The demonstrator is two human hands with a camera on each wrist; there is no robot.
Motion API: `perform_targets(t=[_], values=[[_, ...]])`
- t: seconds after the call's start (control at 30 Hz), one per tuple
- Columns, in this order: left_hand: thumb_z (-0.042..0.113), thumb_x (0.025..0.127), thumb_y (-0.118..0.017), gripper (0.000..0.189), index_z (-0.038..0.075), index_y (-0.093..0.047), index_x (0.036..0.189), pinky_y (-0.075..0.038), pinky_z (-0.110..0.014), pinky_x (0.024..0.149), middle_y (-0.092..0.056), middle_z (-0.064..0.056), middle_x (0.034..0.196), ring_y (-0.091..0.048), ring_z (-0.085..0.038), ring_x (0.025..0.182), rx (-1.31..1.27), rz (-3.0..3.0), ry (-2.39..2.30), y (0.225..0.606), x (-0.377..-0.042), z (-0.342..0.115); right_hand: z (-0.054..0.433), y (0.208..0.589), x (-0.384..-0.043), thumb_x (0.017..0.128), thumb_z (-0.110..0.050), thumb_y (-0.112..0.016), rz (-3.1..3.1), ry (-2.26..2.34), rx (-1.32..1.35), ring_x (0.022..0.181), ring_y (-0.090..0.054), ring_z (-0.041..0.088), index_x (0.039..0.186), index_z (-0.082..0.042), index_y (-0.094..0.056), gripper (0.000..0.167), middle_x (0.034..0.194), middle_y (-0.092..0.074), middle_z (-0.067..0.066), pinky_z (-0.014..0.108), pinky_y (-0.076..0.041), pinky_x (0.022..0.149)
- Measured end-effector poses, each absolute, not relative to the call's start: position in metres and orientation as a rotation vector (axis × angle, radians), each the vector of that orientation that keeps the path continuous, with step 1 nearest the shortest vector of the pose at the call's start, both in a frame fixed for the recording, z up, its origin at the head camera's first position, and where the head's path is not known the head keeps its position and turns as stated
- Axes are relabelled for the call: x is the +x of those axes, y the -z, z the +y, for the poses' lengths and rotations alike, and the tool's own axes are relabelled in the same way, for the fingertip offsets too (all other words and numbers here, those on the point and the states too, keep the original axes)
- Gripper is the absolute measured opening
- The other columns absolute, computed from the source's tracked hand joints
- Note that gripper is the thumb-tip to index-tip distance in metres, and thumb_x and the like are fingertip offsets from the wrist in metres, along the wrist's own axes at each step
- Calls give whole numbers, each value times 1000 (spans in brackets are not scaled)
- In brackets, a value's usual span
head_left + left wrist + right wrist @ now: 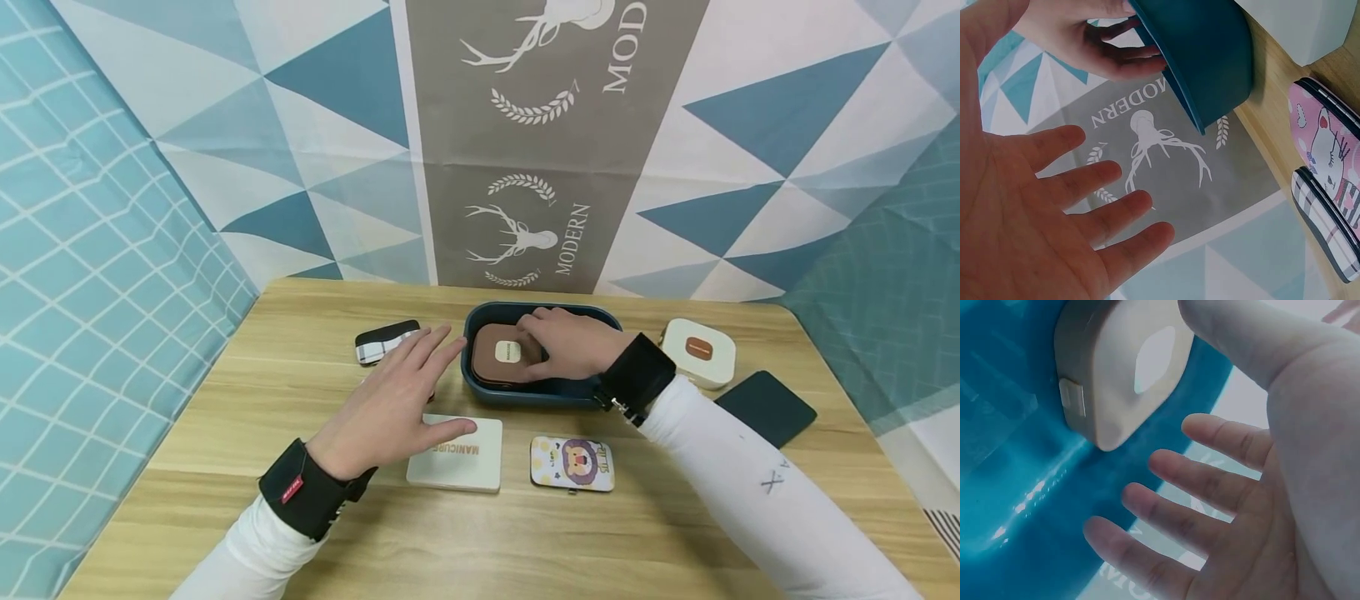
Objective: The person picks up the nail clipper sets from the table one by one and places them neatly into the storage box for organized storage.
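Observation:
My right hand (576, 343) reaches into a dark blue oblong tub (540, 399), its fingers spread and fairly straight. At the tub's left end lies a brown rounded case (491, 360) with a pale label. In the right wrist view, the thumb lies over the edge of that case (1110, 419), while the other fingers are apart from it. My left hand (397, 404) hovers palm down, fingers extended, left of the tub and partly over a white box (467, 467) marked MANICURE. Nothing is in the left hand (1041, 206).
Behind the left hand lies a black-and-white plaid case (384, 343); a pink cat-print case (1329, 134) sits beside it. A lion-print tin (572, 464) lies in front of the tub. Right of it are a cream case (698, 352) and a dark green flat case (767, 408).

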State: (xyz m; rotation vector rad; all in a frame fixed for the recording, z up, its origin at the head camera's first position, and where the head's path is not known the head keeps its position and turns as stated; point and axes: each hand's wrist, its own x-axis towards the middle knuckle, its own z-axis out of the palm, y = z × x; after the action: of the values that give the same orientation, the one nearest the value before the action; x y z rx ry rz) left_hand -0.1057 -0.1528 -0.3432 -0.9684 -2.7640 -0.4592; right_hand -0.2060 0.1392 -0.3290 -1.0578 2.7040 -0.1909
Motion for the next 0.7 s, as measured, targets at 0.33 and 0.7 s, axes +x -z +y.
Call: perform_targets(t=[0.33, 0.7], values=[[67, 90, -75, 97, 11, -42, 163, -26, -57, 126, -34, -17, 169, -31, -41, 155, -959, -2788, 435, 344, -107, -149, 168, 319, -195, 96, -45, -80, 2774, 255, -928, 139, -52, 36, 152, -5, -53, 74, 152, -54, 18, 51, -49, 112], [67, 90, -75, 96, 14, -41, 164, -28, -57, 126, -33, -14, 170, -30, -38, 156, -973, -2807, 450, 343, -110, -144, 207, 308, -182, 96, -43, -79, 2842, 319, -837, 139, -52, 37, 153, -3, -52, 75, 154, -52, 20, 55, -48, 111]])
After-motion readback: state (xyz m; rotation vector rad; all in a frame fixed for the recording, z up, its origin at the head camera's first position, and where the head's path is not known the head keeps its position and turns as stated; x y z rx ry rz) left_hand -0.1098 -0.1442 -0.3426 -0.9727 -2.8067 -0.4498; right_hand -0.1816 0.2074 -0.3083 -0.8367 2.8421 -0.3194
